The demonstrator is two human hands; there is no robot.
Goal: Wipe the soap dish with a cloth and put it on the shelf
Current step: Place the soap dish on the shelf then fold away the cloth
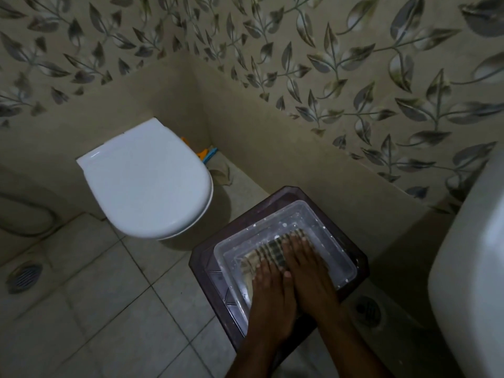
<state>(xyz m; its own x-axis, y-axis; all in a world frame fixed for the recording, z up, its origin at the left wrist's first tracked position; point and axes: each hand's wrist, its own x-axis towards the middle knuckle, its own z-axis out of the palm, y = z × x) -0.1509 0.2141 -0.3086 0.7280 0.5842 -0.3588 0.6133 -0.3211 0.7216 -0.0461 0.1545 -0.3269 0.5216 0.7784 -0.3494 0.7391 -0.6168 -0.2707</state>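
White closed toilet (pixel 147 181) sits left of the dark plastic stool (pixel 201 257); white basin (pixel 469 268) on the right. I see both hands flat, fingers straight: left hand (pixel 268 293) & right hand (pixel 308 271) press the striped cloth (pixel 268 251) inside the clear rectangular plastic soap dish (pixel 313 214) on the stool top.

cloth (pixel 268 255): partly under both hands | basin (pixel 471 268): cut by right edge

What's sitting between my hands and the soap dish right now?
Only the cloth. Both the left hand and the right hand press flat on it inside the soap dish, which rests on the dark stool. No shelf shows in this view, so that path can't be judged.
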